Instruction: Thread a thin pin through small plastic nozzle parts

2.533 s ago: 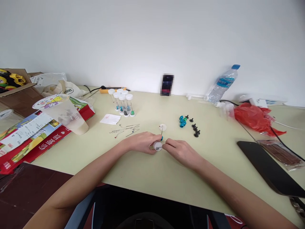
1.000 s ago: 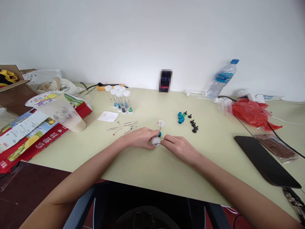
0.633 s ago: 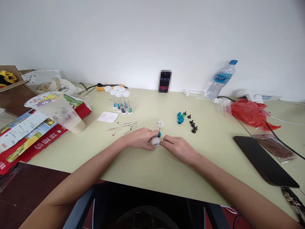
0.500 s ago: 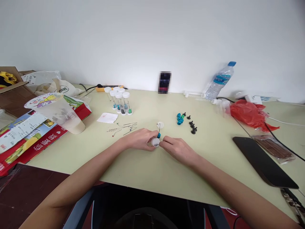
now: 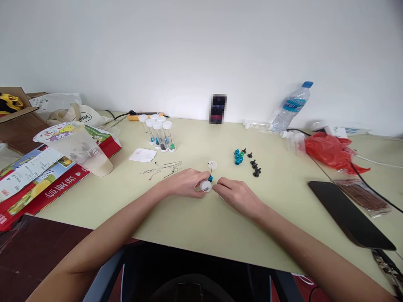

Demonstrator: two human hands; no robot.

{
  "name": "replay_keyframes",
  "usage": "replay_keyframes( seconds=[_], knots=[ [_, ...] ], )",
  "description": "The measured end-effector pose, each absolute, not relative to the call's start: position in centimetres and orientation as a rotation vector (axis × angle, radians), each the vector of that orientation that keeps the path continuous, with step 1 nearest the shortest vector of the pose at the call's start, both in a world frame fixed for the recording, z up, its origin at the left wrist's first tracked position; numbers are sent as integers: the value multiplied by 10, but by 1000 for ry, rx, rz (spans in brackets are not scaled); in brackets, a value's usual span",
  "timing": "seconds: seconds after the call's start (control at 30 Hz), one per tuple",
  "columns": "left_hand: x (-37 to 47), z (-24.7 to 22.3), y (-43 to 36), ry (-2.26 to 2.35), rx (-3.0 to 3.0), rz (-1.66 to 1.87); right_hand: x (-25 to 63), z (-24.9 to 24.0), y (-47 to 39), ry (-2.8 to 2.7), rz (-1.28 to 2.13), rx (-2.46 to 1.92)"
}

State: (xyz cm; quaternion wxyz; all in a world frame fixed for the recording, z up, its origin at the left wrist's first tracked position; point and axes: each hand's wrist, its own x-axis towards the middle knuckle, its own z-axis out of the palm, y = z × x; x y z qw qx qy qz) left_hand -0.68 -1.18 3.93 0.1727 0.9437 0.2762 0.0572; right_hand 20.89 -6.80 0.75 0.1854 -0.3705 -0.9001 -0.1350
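Note:
My left hand [image 5: 189, 183] is closed around a small tube [image 5: 205, 186], whose pale round end faces me with small dark bits showing at it. Fingertips pressed together, my right hand [image 5: 236, 195] is at the tube's right edge; a thin sliver seems to stick out of the pinch, too small to name. Just behind the tube stands a small blue piece [image 5: 210, 178] with a thin bent wire [image 5: 211, 168] rising from it. A white round cap [image 5: 213, 164] lies behind that.
Several capped clear tubes [image 5: 158, 133] stand at back left, near thin wires [image 5: 166, 167] and white paper [image 5: 142, 154]. Blue pieces [image 5: 238, 157] and black pieces [image 5: 254, 164] lie right of centre. A cup [image 5: 85, 151], a water bottle [image 5: 292, 107] and a black slab [image 5: 349, 214] flank them.
My right hand has drawn back very slightly to the right from the tube's edge. The left hand still holds the tube in nearly the same place.

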Motion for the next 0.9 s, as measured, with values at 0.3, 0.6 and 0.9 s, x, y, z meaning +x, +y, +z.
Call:
replay_keyframes(
  seconds=[0.3, 0.6, 0.9],
  knots=[
    [-7, 38, -11, 779, 2664, 185, 209, 7, -68, -2544, -390, -1036],
    [-8, 38, -11, 780, 2637, 194, 208, 9, -69, -2549, -409, -1029],
    [-9, 37, -9, 749, 2649, 208, 205, 7, -69, -2582, -395, -1023]
  ],
)
